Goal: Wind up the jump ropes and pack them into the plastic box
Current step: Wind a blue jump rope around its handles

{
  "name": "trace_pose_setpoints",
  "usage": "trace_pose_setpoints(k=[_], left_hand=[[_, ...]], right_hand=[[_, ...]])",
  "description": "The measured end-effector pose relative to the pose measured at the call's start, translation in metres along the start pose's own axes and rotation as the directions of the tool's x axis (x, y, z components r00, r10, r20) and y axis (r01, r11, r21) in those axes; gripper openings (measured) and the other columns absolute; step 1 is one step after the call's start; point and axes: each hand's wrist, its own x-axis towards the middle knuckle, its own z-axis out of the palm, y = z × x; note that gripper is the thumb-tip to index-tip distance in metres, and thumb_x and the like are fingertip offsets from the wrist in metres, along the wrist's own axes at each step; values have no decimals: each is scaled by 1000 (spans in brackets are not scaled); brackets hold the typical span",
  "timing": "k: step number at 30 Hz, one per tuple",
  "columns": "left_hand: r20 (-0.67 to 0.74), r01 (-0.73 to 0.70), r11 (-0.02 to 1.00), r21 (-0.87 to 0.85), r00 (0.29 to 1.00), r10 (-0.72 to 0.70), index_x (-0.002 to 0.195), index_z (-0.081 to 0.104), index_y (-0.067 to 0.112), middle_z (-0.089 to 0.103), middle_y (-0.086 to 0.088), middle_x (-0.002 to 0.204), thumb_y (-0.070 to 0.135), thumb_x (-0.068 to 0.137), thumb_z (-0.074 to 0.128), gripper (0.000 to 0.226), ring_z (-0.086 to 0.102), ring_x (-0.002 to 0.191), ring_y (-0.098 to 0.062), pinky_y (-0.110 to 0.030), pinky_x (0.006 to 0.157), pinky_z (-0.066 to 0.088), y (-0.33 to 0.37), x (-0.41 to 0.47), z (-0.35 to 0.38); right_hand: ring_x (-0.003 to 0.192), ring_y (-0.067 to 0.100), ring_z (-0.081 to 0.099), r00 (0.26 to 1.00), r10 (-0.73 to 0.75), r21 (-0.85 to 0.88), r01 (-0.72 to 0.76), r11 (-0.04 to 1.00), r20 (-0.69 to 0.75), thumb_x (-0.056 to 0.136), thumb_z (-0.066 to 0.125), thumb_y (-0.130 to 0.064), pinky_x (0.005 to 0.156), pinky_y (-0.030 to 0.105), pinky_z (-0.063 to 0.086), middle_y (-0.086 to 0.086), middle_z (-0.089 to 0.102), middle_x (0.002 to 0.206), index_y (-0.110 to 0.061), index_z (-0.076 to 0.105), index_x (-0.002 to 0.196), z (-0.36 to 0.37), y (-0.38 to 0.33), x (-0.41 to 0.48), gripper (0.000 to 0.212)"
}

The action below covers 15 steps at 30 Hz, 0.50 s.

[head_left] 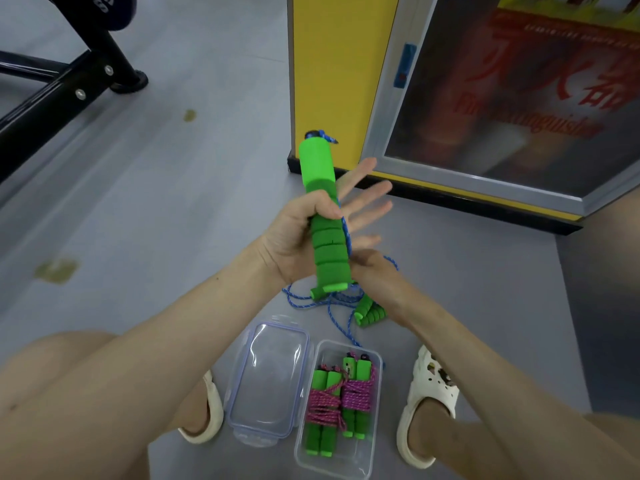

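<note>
Down below, box [334,463] holds two wound ropes [341,398]; left hand [294,237] grips handle [318,164], right hand [379,275] blue rope [302,301].

A gym or sports hall, seen at floor level.

A black steel frame [52,98] with bolted joints and a rubber foot [133,81] stands at the upper left, with a dark weight plate [107,8] bearing pale numerals above it. The floor [194,188] is smooth grey sheet, marked by a few yellowish stains [55,270]. Against it stands a yellow cabinet [332,64] with a grey-framed glass door [391,109], a blue latch [405,65] and blurred red lettering [530,119] that seems to read "Fire extinguisher", as in a public building. Wound jump ropes [339,396] lie in a clear box [377,365] on the floor.
</note>
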Motion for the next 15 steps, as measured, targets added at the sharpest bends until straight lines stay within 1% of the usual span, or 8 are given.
trace_pose_setpoints(k=[2, 4, 6, 7, 9, 11, 13, 15], left_hand=[[-228, -23, 988, 155, 972, 58, 127, 53, 32, 55, 1, 134, 7, 63, 44, 69, 50, 125, -12, -35, 101, 36, 7, 1, 0], [-369, 3, 941, 338, 921, 129, 98, 59, 34, 58, 8, 95, 7, 58, 46, 50, 54, 90, -2, -20, 74, 42, 7, 1, 0], [-404, 81, 754, 652, 878, 255, 75, 50, 29, 49, 2, 73, 9, 54, 52, 29, 50, 67, -2, -26, 67, 44, 6, 1, 0], [-384, 115, 586, 802, 851, 358, 72, 50, 24, 55, -4, 81, 12, 52, 54, 23, 58, 78, -6, -37, 81, 47, 5, 0, -3], [-242, 185, 160, 970, 821, 517, 108, 62, 23, 40, 1, 140, 18, 53, 55, 56, 33, 135, -7, -53, 115, 1, 8, -3, -12], [-115, 209, -114, 971, 829, 547, 147, 30, 34, 8, 11, 156, 21, 57, 57, 95, -3, 145, -4, -43, 105, -26, 15, -5, -20], [-157, 297, -211, 931, 850, 504, 152, 10, 34, 5, 10, 159, 19, 65, 64, 104, -8, 147, -8, -44, 104, -29, 22, -8, -28], [-273, 388, -230, 892, 870, 410, 150, 11, 34, 19, 1, 158, 15, 69, 66, 99, 7, 147, -9, -46, 106, -29, 22, -10, -34]], right_hand=[[54, 0, 51, 998, 55, 58, -55, 997, 0, 88, 60, -24, 63, 26, 46, -9, 58, 61, -38, 64, 71, 1, -6, 4, 22], [48, 2, 40, 994, 79, 5, -79, 997, -81, 86, 62, -23, 52, 18, 32, -10, 46, 51, -36, 60, 66, 2, -3, 8, 24], [50, 5, 40, 993, 29, -64, -37, 997, -115, 86, 63, -24, 51, 20, 31, -8, 47, 53, -31, 60, 71, 3, -2, 5, 17], [51, 6, 40, 993, 61, -103, -71, 992, -97, 86, 64, -25, 51, 23, 32, -7, 47, 54, -27, 58, 70, 3, -6, 4, 17], [51, 9, 38, 992, 91, -172, -105, 979, -92, 85, 65, -31, 51, 28, 30, -6, 42, 52, -22, 50, 58, 1, -3, 9, 32], [49, 10, 34, 987, 131, -174, -145, 974, -88, 83, 68, -33, 52, 28, 28, -6, 35, 49, -21, 45, 51, -6, -2, 10, 41], [48, 6, 37, 988, 129, 5, -129, 992, -79, 84, 69, -25, 53, 25, 32, -4, 41, 51, -17, 59, 60, -18, -6, 10, 28], [47, 2, 42, 986, 126, 307, -88, 948, -108, 87, 66, -15, 53, 15, 36, 3, 49, 56, -9, 70, 80, -30, -15, 10, 10]])
